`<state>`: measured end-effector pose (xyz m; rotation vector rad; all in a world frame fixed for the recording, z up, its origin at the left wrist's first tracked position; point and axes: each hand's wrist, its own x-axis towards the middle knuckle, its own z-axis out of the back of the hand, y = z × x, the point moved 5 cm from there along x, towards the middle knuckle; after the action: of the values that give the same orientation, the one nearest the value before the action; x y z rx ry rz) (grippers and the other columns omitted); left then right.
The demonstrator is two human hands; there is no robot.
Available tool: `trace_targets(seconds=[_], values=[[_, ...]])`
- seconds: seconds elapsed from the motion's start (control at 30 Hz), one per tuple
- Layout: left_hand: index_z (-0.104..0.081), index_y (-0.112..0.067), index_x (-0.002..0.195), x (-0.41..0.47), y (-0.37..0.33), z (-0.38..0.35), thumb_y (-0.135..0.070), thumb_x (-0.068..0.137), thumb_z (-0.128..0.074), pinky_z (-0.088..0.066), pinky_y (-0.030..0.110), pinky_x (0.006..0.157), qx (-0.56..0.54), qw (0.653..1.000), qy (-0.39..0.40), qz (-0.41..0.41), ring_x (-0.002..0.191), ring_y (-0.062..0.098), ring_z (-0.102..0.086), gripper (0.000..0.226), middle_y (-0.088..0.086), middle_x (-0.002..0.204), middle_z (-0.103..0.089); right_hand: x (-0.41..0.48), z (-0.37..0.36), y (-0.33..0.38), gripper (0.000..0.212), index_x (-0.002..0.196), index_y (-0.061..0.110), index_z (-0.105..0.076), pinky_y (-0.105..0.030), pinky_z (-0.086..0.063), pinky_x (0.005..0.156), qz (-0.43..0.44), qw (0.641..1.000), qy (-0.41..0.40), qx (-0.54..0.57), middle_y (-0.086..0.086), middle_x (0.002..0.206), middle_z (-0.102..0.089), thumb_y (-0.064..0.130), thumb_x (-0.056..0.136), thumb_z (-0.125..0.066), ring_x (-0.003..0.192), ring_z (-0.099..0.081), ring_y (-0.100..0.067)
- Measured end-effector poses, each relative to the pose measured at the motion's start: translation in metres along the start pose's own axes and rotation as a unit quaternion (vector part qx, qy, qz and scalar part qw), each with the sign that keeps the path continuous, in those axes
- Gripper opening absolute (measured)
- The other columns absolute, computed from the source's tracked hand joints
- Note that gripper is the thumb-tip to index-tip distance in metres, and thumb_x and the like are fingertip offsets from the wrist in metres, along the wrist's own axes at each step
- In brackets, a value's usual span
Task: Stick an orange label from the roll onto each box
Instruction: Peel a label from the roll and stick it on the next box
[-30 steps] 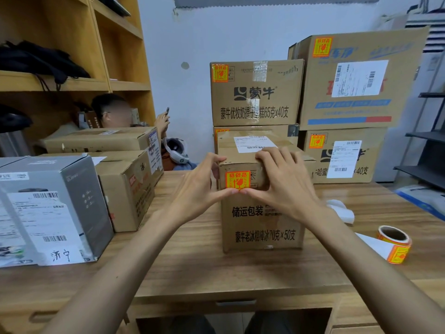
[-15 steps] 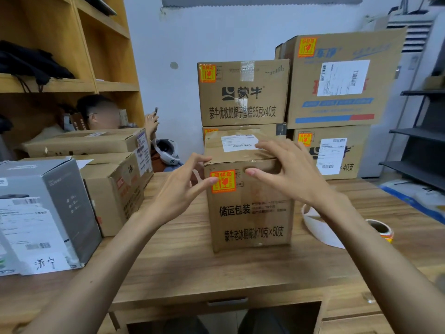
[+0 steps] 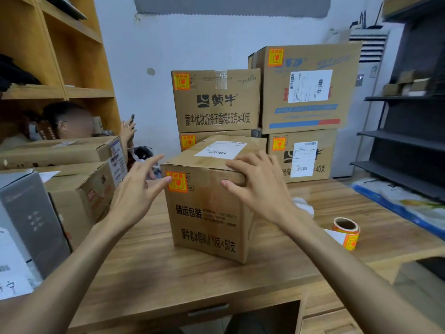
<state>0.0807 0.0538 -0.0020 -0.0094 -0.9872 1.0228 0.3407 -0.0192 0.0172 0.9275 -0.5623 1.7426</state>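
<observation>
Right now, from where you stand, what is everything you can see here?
front box: one, brown, desk centre, orange label on its front's upper left.
stacked boxes: four, brown, behind it, each orange-labelled.
side boxes: two, brown, at left.
grey box: one, grey, far left.
label roll: one, orange, desk right.
desk: one, wooden, underneath.
wooden shelves: one unit, left wall.
dark rack: one, right.
seated person: one, behind the side boxes.
left hand: fingers spread, thumb at the label.
right hand: rests on the front box's top right edge.
</observation>
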Motion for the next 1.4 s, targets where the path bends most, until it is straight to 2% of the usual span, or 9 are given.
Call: trace_targets(seconds=[0.13,0.3,0.47,0.6,0.7,0.8,1.0,1.13,1.4], values=[[-0.048,-0.033,0.145,-0.018,-0.028,0.000,-0.025,0.099,-0.061,-0.051,0.038,0.055,0.017,0.998,-0.039,-0.055,0.063,0.008,-0.055,0.048,-0.005,0.072,-0.054,-0.002,-0.006,0.029,0.041,0.104,0.027,-0.072,-0.035,-0.031,0.083,-0.024,0.998,-0.038,-0.049,0.004,0.099,-0.063,0.060,0.086,-0.057,0.095,-0.046,-0.019],[-0.036,-0.047,0.149,-0.041,-0.054,-0.014,-0.059,0.092,-0.041,-0.051,0.040,0.055,-0.013,0.995,0.033,-0.090,0.062,0.007,-0.054,0.058,-0.010,0.079,-0.052,0.008,0.015,0.035,0.050,0.103,0.029,-0.074,-0.036,-0.034,0.090,-0.044,0.995,-0.024,0.091,0.013,0.101,-0.069,0.066,0.092,-0.044,0.096,-0.046,-0.010],[-0.033,-0.042,0.143,-0.039,-0.062,-0.010,-0.091,0.073,-0.040,-0.049,0.033,0.059,0.053,0.995,0.041,-0.078,0.071,0.012,-0.059,0.086,-0.011,0.105,-0.055,0.009,0.031,-0.057,0.048,0.116,0.023,-0.068,-0.042,-0.041,0.103,-0.196,0.964,-0.060,0.168,0.007,0.121,-0.064,0.061,0.091,-0.055,0.115,-0.050,-0.011],[-0.034,-0.036,0.138,-0.038,-0.072,-0.012,-0.096,0.066,-0.043,-0.050,0.035,0.059,0.064,0.995,0.038,-0.069,0.074,0.019,-0.061,0.094,-0.008,0.107,-0.053,-0.007,0.009,-0.134,0.081,0.145,0.014,-0.043,-0.029,-0.036,0.094,-0.381,0.889,-0.008,0.255,-0.003,0.147,-0.047,0.065,0.085,-0.062,0.123,-0.045,-0.011],[-0.032,-0.038,0.139,-0.037,-0.074,-0.019,-0.094,0.066,-0.046,-0.053,0.039,0.063,0.053,0.996,0.045,-0.058,0.079,0.020,-0.061,0.093,-0.007,0.108,-0.051,-0.016,-0.013,-0.160,0.090,0.146,0.010,-0.043,-0.035,-0.038,0.101,-0.448,0.821,0.046,0.351,-0.003,0.145,-0.050,0.072,0.082,-0.059,0.127,-0.049,-0.018],[-0.032,-0.041,0.140,-0.030,-0.076,-0.030,-0.088,0.071,-0.047,-0.054,0.041,0.066,0.040,0.996,0.052,-0.060,0.084,0.022,-0.064,0.085,-0.008,0.110,-0.051,-0.017,-0.024,-0.168,0.082,0.140,0.009,-0.052,-0.045,-0.037,0.112,-0.448,0.796,0.050,0.404,-0.004,0.137,-0.058,0.068,0.083,-0.061,0.122,-0.054,-0.021],[-0.032,-0.051,0.146,-0.010,-0.089,-0.059,-0.081,0.078,-0.046,-0.047,0.029,0.062,0.005,0.993,0.074,-0.093,0.088,0.015,-0.065,0.075,-0.008,0.107,-0.050,-0.019,-0.010,-0.193,0.086,0.136,0.009,-0.051,-0.044,-0.042,0.105,-0.458,0.794,-0.003,0.400,0.001,0.122,-0.059,0.069,0.077,-0.066,0.113,-0.054,-0.018],[-0.030,-0.053,0.147,0.007,-0.106,-0.084,-0.082,0.077,-0.048,-0.054,0.036,0.071,-0.009,0.990,0.085,-0.113,0.091,0.014,-0.064,0.078,-0.008,0.109,-0.048,-0.022,0.007,-0.221,0.073,0.138,0.010,-0.049,-0.038,-0.040,0.098,-0.458,0.799,-0.031,0.388,0.012,0.101,-0.055,0.058,0.085,-0.066,0.096,-0.054,-0.010],[-0.033,-0.059,0.144,0.049,-0.137,-0.158,-0.051,0.091,-0.065,-0.051,0.042,0.095,-0.112,0.983,0.116,-0.087,0.103,0.016,-0.064,0.062,-0.010,0.119,-0.047,-0.030,0.045,-0.291,0.090,0.130,0.012,-0.054,-0.040,-0.047,0.090,-0.511,0.793,-0.092,0.318,0.000,0.122,-0.061,0.072,0.065,-0.073,0.107,-0.056,-0.019]])
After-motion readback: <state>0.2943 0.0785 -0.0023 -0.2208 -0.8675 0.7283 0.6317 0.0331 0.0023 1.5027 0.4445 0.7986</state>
